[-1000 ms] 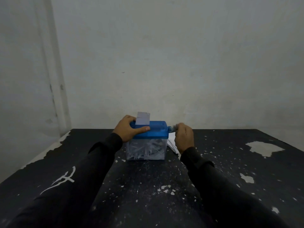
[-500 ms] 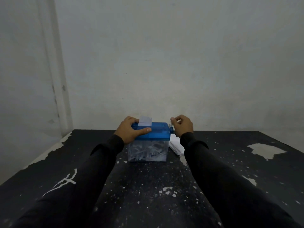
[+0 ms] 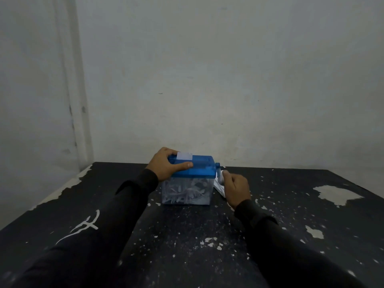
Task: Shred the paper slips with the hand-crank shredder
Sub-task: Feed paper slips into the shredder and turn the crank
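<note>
The surface (image 3: 187, 235) is black, its coating chipped to pale patches, and it meets a plain wall at the far edge. It carries the shredder (image 3: 190, 179) near that edge, set square to me so both arms reach it evenly.

My left hand (image 3: 166, 166) clamps the blue lid (image 3: 199, 166), fingers over the far edge and thumb along the front. In my judgement this grip steadies the box against the turning force.

My right hand (image 3: 235, 189) is curled round the crank handle (image 3: 221, 176) at the shredder's right side, low in its sweep; the handle is mostly hidden under my fingers.

The clear bin (image 3: 187, 192) beneath the lid holds a loose tangle of white strips, roughly half full.

Spare slips (image 3: 219, 187) lie just beside the bin on the right, partly behind my right hand, close for the next feed.

One paper slip (image 3: 184, 156) stands in the lid's slot, only a short pale stub showing. I judge it nearly consumed.
</note>
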